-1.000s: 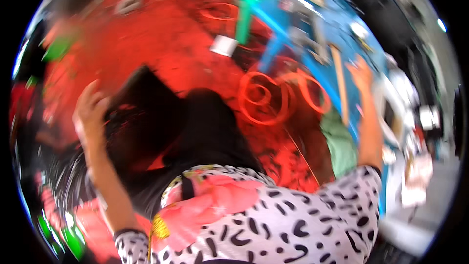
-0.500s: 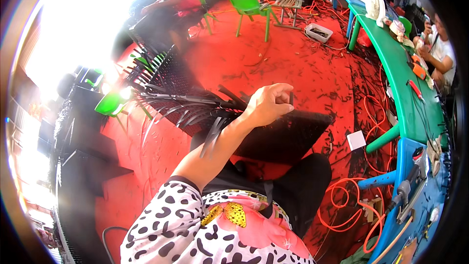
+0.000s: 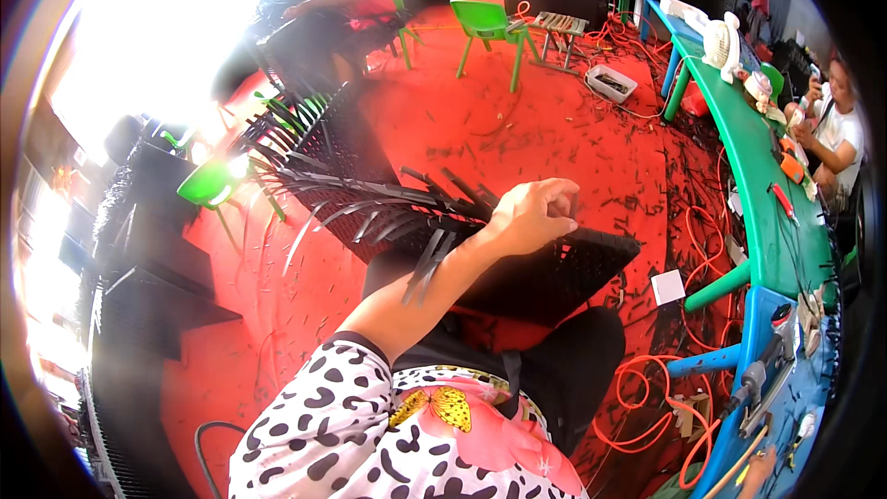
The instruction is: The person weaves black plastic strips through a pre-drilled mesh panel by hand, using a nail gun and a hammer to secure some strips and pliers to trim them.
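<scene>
A dark woven panel of flat black strips leans across my lap, with loose strip ends fanning out to the left. My left hand rests at the panel's top edge with its fingers curled in toward the thumb. Whatever lies between those fingertips is too dark and small to name. A few loose strips hang beside my left forearm. At the lower right, part of a hand, which seems to be my right hand, shows over the blue table; its fingers cannot be made out.
On the blue table lies a grey-and-black power tool. Red-handled pliers and a white fan are on the green table. Orange hose coils below. Green chairs, a plastic tub and seated people are farther off.
The whole view has shifted slightly. My left hand stays at the panel's top edge, its fingers still curled. More of the hand over the blue table shows now.
</scene>
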`<action>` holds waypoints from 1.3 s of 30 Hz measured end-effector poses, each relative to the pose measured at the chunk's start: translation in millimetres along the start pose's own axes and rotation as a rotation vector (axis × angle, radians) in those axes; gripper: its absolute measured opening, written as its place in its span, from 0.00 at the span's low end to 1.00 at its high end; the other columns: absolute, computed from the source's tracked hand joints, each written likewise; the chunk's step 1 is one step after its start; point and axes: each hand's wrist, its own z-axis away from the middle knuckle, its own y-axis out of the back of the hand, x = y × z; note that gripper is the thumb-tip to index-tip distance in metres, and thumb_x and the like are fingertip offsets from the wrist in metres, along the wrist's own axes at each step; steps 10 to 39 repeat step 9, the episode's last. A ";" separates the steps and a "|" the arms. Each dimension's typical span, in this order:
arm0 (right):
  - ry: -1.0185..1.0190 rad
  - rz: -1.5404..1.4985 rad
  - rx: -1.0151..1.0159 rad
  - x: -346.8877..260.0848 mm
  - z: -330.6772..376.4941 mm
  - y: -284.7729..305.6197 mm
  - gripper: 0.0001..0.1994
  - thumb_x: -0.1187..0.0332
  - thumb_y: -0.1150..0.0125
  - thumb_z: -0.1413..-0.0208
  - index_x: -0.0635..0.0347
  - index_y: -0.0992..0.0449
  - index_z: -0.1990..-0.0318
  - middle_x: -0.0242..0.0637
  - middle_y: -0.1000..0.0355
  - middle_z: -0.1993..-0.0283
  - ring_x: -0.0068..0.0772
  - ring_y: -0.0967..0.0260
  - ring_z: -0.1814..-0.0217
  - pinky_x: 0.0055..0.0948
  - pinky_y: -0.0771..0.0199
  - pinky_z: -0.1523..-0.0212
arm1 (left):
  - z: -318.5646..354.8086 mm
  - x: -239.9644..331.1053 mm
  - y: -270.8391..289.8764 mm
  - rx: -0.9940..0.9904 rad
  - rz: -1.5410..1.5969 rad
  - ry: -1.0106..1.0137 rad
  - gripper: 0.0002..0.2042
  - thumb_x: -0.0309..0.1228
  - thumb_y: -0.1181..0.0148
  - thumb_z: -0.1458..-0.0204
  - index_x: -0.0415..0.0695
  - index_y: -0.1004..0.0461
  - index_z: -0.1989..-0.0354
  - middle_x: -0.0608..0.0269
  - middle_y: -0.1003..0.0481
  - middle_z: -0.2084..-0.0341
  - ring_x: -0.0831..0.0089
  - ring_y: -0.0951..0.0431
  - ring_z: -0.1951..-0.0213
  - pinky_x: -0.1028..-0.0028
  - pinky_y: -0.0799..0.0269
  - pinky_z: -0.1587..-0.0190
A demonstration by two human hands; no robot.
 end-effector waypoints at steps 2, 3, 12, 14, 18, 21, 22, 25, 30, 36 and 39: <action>0.004 0.163 0.018 -64.9 3.3 12.3 0.29 0.70 0.39 0.59 0.69 0.37 0.46 0.54 0.35 0.49 0.50 0.38 0.46 0.35 0.37 0.48 | 5.4 4.7 5.1 0.012 -0.076 0.013 0.21 0.26 0.38 0.60 0.35 0.33 0.54 0.64 0.25 0.74 0.80 0.26 0.71 0.78 0.30 0.67; -0.009 0.334 0.042 -114.3 10.7 28.2 0.29 0.69 0.39 0.59 0.69 0.37 0.46 0.55 0.35 0.48 0.50 0.38 0.45 0.35 0.37 0.47 | 5.8 5.8 9.7 0.027 -0.083 0.012 0.21 0.26 0.38 0.60 0.35 0.33 0.54 0.64 0.25 0.74 0.80 0.26 0.71 0.78 0.30 0.67; -0.238 -0.109 -0.227 -46.7 7.2 27.2 0.38 0.61 0.36 0.55 0.59 0.46 0.37 0.58 0.46 0.39 0.51 0.48 0.36 0.36 0.53 0.35 | 0.7 2.7 5.2 0.026 -0.115 -0.073 0.22 0.29 0.38 0.61 0.39 0.32 0.54 0.61 0.24 0.73 0.71 0.23 0.69 0.74 0.29 0.64; -0.238 -0.109 -0.227 -46.7 7.2 27.2 0.38 0.61 0.36 0.55 0.59 0.46 0.37 0.58 0.46 0.39 0.51 0.48 0.36 0.36 0.53 0.35 | 0.7 2.7 5.2 0.026 -0.115 -0.073 0.22 0.29 0.38 0.61 0.39 0.32 0.54 0.61 0.24 0.73 0.71 0.23 0.69 0.74 0.29 0.64; -0.238 -0.109 -0.227 -46.7 7.2 27.2 0.38 0.61 0.36 0.55 0.59 0.46 0.37 0.58 0.46 0.39 0.51 0.48 0.36 0.36 0.53 0.35 | 0.7 2.7 5.2 0.026 -0.115 -0.073 0.22 0.29 0.38 0.61 0.39 0.32 0.54 0.61 0.24 0.73 0.71 0.23 0.69 0.74 0.29 0.64; -0.238 -0.109 -0.227 -46.7 7.2 27.2 0.38 0.61 0.36 0.55 0.59 0.46 0.37 0.58 0.46 0.39 0.51 0.48 0.36 0.36 0.53 0.35 | 0.7 2.7 5.2 0.026 -0.115 -0.073 0.22 0.29 0.38 0.61 0.39 0.32 0.54 0.61 0.24 0.73 0.71 0.23 0.69 0.74 0.29 0.64; -0.238 -0.109 -0.227 -46.7 7.2 27.2 0.38 0.61 0.36 0.55 0.59 0.46 0.37 0.58 0.46 0.39 0.51 0.48 0.36 0.36 0.53 0.35 | 0.7 2.7 5.2 0.026 -0.115 -0.073 0.22 0.29 0.38 0.61 0.39 0.32 0.54 0.61 0.24 0.73 0.71 0.23 0.69 0.74 0.29 0.64; -0.238 -0.109 -0.227 -46.7 7.2 27.2 0.38 0.61 0.36 0.55 0.59 0.46 0.37 0.58 0.46 0.39 0.51 0.48 0.36 0.36 0.53 0.35 | 0.7 2.7 5.2 0.026 -0.115 -0.073 0.22 0.29 0.38 0.61 0.39 0.32 0.54 0.61 0.24 0.73 0.71 0.23 0.69 0.74 0.29 0.64; -0.238 -0.109 -0.227 -46.7 7.2 27.2 0.38 0.61 0.36 0.55 0.59 0.46 0.37 0.58 0.46 0.39 0.51 0.48 0.36 0.36 0.53 0.35 | 0.7 2.7 5.2 0.026 -0.115 -0.073 0.22 0.29 0.38 0.61 0.39 0.32 0.54 0.61 0.24 0.73 0.71 0.23 0.69 0.74 0.29 0.64; -0.238 -0.109 -0.227 -46.7 7.2 27.2 0.38 0.61 0.36 0.55 0.59 0.46 0.37 0.58 0.46 0.39 0.51 0.48 0.36 0.36 0.53 0.35 | 0.7 2.7 5.2 0.026 -0.115 -0.073 0.22 0.29 0.38 0.61 0.39 0.32 0.54 0.61 0.24 0.73 0.71 0.23 0.69 0.74 0.29 0.64; -0.238 -0.109 -0.227 -46.7 7.2 27.2 0.38 0.61 0.36 0.55 0.59 0.46 0.37 0.58 0.46 0.39 0.51 0.48 0.36 0.36 0.53 0.35 | 0.7 2.7 5.2 0.026 -0.115 -0.073 0.22 0.29 0.38 0.61 0.39 0.32 0.54 0.61 0.24 0.73 0.71 0.23 0.69 0.74 0.29 0.64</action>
